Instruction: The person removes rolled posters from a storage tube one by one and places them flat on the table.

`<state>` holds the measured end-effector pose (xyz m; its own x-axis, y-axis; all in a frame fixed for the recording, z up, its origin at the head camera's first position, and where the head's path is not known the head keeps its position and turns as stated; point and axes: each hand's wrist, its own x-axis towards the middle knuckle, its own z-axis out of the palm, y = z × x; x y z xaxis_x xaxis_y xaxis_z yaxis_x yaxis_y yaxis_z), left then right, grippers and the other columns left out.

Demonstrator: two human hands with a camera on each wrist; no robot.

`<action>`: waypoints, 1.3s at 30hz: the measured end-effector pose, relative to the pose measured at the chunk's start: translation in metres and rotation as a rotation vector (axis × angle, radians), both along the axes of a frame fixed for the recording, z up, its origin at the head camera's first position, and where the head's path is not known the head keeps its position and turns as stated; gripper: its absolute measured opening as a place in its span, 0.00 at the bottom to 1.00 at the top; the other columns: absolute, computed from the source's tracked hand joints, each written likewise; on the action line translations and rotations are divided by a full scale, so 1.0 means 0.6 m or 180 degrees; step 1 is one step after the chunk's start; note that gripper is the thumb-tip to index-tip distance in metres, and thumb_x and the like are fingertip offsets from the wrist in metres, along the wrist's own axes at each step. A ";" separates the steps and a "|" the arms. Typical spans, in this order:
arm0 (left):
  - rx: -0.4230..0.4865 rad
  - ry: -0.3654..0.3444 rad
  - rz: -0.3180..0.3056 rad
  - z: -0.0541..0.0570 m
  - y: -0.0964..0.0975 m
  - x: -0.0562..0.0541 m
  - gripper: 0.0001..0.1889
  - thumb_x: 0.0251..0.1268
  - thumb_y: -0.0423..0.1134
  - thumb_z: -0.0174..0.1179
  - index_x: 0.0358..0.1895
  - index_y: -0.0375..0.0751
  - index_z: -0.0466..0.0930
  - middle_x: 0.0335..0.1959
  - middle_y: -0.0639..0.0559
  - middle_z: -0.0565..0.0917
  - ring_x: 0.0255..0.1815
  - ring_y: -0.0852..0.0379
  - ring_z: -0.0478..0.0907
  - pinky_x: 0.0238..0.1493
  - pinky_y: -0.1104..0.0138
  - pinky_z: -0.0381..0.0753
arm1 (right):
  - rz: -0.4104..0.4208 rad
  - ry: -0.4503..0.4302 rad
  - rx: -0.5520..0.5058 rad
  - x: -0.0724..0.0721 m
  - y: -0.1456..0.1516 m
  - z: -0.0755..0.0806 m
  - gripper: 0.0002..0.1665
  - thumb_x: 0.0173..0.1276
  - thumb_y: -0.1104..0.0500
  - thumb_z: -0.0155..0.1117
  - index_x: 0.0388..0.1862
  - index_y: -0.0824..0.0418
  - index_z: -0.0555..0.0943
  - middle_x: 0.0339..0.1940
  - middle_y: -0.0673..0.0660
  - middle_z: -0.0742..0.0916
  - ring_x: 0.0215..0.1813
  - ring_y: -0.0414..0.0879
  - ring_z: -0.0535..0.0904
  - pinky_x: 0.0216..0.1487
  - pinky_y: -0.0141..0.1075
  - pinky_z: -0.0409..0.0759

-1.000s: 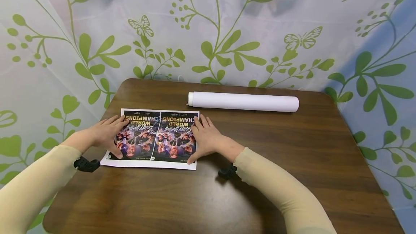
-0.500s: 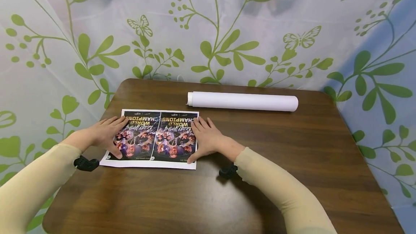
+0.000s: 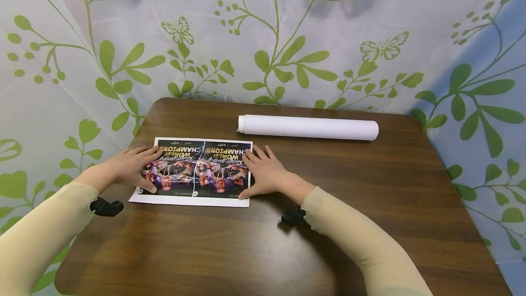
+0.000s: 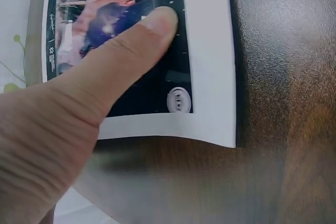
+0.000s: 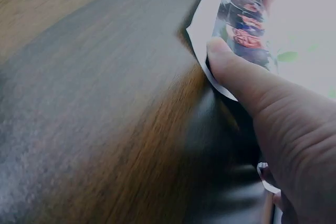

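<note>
the printed sheet [image 3: 197,170] lies on the left part of the brown surface [image 3: 370,186], its two pictures side by side and upside down to me. my left hand [image 3: 133,167] has its fingers spread at the left edge, thumb on the print; my right hand [image 3: 267,172], also spread, touches the right edge. farther back to the right lies a white roll [image 3: 308,127], before a leaf-patterned cloth [image 3: 263,22].

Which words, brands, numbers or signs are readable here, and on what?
"WORLD CHAMPIONS": upside down in the head view, on both dark, colourful prints on the white-bordered rectangular paper sheet.
Scrawled lettering across both prints: illegible.
Small edge print and a pale round badge: too small or blurred.
</note>
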<state>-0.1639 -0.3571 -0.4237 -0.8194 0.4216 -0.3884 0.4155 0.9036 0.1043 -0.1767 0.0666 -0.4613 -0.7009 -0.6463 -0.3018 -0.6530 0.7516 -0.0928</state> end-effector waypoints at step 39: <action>0.0647 -0.0422 0.0351 0.042 0.021 0.003 0.51 0.56 0.58 0.75 0.75 0.31 0.65 0.75 0.26 0.61 0.75 0.21 0.48 0.64 0.27 0.57 | 0.0058 0.0252 -0.0685 0.010 0.016 0.010 0.58 0.66 0.18 0.50 0.82 0.54 0.62 0.83 0.56 0.62 0.84 0.57 0.41 0.80 0.56 0.42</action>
